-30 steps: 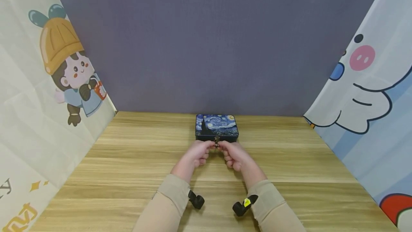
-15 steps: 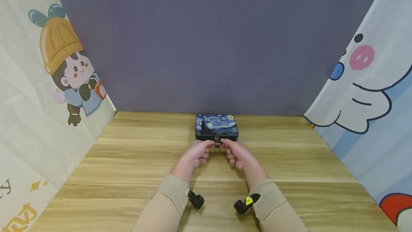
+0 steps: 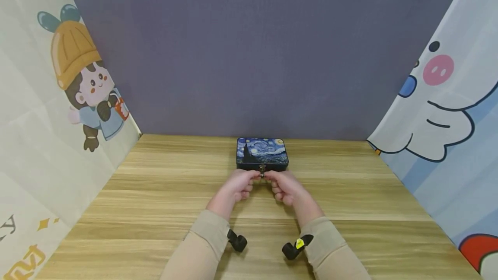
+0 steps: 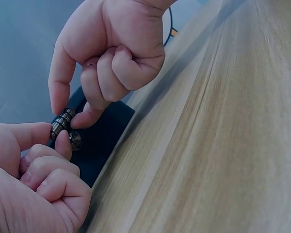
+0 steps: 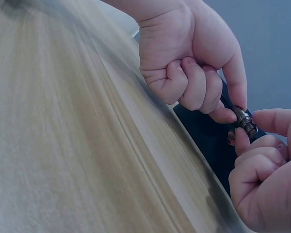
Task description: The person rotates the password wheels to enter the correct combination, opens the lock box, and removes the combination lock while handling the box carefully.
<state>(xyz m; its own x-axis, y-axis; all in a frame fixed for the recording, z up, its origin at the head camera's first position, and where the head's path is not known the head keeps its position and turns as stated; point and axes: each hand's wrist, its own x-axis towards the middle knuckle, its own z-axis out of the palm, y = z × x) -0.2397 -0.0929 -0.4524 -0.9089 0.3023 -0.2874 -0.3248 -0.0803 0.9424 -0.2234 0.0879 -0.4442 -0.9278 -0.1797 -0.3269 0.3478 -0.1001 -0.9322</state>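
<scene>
Honestly, main risk I see is overrun: left hand (image 3: 239, 183) and right hand (image 3: 285, 187) crowd one small ribbed metal lock (image 4: 63, 120), so a nudge from either could twist a ring too far or pop a fingertip off it. Markings could be misread too, as fingers cover part of it. Any tug toward the body could drag the box (image 3: 261, 152), since I see nothing bracing it. Hands: nearly meeting, barely a gap, each pinching the lock between thumb and index, other fingers curled in. Can't tell which one bears the load. Lock sits between the fingertips at the box's front, by the clasp (image 3: 262, 167); box is just beyond the hands, lid down, on the desk (image 3: 171, 193).
</scene>
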